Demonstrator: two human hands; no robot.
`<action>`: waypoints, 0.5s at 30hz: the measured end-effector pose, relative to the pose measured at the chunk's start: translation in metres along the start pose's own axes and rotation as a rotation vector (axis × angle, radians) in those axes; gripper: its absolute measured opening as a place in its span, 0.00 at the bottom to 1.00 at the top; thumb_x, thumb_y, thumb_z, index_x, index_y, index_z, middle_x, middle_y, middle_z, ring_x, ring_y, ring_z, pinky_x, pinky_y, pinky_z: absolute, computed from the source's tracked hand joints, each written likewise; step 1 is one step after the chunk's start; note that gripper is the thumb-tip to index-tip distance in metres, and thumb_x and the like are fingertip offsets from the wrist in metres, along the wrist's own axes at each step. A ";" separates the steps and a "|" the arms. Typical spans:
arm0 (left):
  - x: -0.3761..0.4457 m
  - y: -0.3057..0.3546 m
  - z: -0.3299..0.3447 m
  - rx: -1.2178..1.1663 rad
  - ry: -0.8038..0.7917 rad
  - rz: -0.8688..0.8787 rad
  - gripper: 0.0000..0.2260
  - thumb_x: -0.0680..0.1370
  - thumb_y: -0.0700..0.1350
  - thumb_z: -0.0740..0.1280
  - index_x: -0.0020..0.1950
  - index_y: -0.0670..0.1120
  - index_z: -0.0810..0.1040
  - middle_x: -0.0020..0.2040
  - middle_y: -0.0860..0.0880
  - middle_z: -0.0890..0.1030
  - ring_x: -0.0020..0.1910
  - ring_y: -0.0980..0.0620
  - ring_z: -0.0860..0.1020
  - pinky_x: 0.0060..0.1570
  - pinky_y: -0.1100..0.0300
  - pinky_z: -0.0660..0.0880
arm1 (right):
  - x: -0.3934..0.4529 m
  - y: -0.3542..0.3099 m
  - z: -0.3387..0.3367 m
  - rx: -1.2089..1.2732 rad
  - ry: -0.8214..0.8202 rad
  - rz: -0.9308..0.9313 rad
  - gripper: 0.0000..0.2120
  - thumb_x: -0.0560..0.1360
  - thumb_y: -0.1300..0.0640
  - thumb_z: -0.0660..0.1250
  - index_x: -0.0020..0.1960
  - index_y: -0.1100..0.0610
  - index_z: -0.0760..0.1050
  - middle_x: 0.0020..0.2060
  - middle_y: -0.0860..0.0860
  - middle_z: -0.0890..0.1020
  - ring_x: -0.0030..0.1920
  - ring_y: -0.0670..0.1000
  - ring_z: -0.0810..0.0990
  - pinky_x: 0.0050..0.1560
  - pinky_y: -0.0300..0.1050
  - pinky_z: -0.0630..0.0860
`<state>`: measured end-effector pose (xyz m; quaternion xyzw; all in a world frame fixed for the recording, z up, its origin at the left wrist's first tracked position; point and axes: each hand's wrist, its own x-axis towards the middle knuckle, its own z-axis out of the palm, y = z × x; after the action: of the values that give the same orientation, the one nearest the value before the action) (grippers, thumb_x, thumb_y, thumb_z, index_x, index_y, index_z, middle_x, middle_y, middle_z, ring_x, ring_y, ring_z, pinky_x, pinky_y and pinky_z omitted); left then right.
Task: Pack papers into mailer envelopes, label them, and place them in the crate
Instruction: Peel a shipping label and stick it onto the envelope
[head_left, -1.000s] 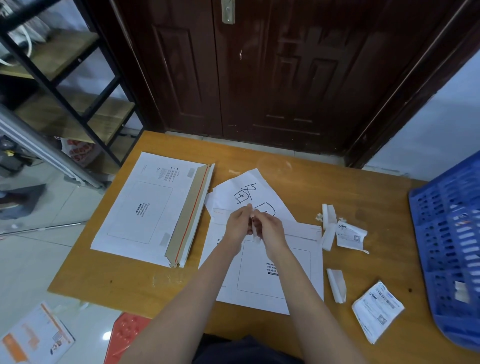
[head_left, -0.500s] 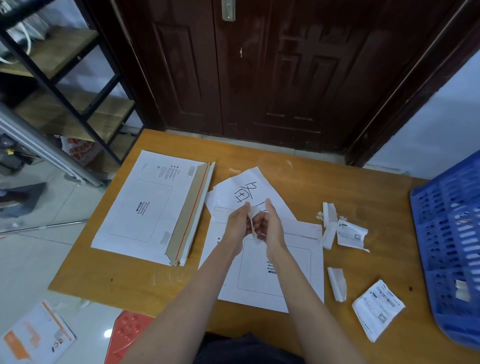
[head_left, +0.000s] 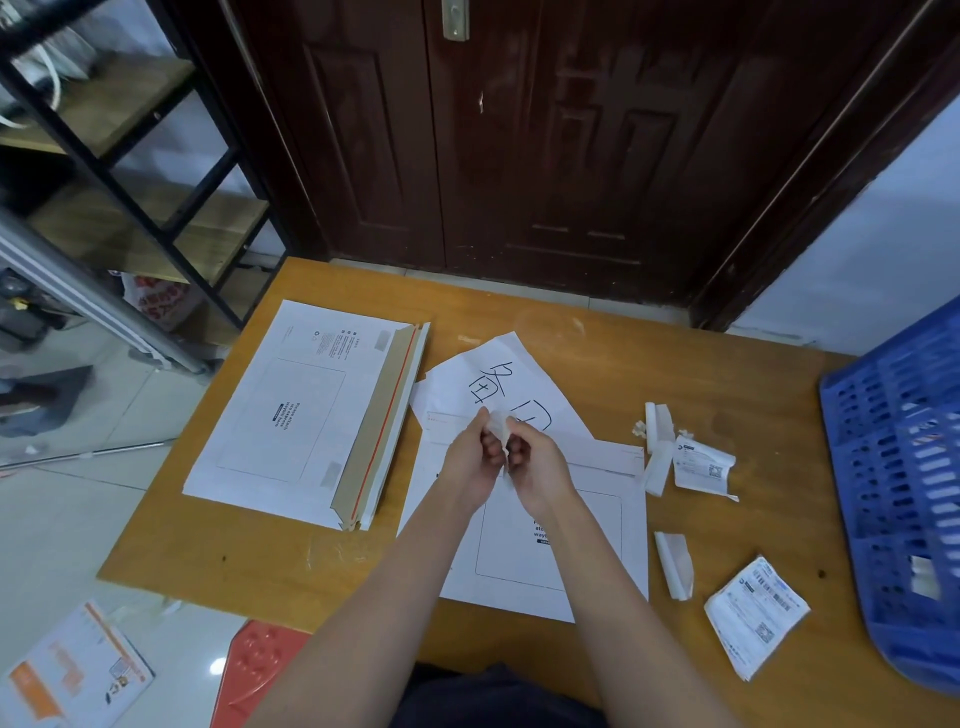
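Both of my hands meet above the middle of the table. My left hand (head_left: 470, 457) and my right hand (head_left: 540, 460) pinch a small white paper strip (head_left: 500, 431) between their fingertips. Under them lies a white mailer envelope (head_left: 587, 530) with a printed label box. A white paper (head_left: 485, 382) with black handwriting sticks out from its far end. A stack of white mailer envelopes (head_left: 291, 410), its brown flap with a red strip facing right, lies to the left. The blue crate (head_left: 904, 467) stands at the right edge.
Crumpled labels (head_left: 701, 465) (head_left: 753, 613) and torn white backing strips (head_left: 657, 441) (head_left: 674, 564) lie on the wooden table (head_left: 727, 374) right of the envelope. A dark door stands behind, a metal shelf at far left. A red stool (head_left: 260, 670) and a leaflet (head_left: 72, 675) are on the floor.
My fingers have kept working the small white strip; it now stands up between the fingertips and the hands are curled closer around it. Nothing on the table has moved.
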<state>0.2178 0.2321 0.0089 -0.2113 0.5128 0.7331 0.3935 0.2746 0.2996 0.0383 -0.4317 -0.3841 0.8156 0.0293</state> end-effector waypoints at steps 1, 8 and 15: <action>-0.001 0.001 0.000 0.014 -0.018 0.006 0.17 0.83 0.48 0.57 0.34 0.46 0.68 0.26 0.51 0.64 0.26 0.56 0.63 0.33 0.63 0.64 | 0.000 0.000 0.000 -0.008 0.009 0.005 0.16 0.78 0.59 0.61 0.32 0.55 0.66 0.23 0.46 0.65 0.27 0.46 0.61 0.33 0.38 0.61; -0.011 0.011 0.008 0.660 0.011 0.277 0.20 0.78 0.56 0.65 0.31 0.46 0.66 0.25 0.52 0.67 0.23 0.58 0.65 0.27 0.65 0.63 | 0.003 -0.006 0.001 -0.418 0.147 -0.154 0.19 0.79 0.55 0.60 0.30 0.56 0.66 0.25 0.48 0.70 0.28 0.47 0.67 0.34 0.38 0.65; -0.013 0.008 0.013 0.630 -0.080 0.336 0.14 0.81 0.45 0.60 0.36 0.43 0.71 0.26 0.53 0.70 0.24 0.59 0.67 0.29 0.64 0.65 | 0.006 -0.007 -0.001 -0.431 0.142 -0.190 0.18 0.81 0.54 0.59 0.33 0.58 0.70 0.26 0.49 0.72 0.29 0.47 0.70 0.32 0.34 0.68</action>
<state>0.2201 0.2381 0.0275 0.0363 0.7254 0.6012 0.3331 0.2694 0.3076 0.0385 -0.4462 -0.5852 0.6760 0.0403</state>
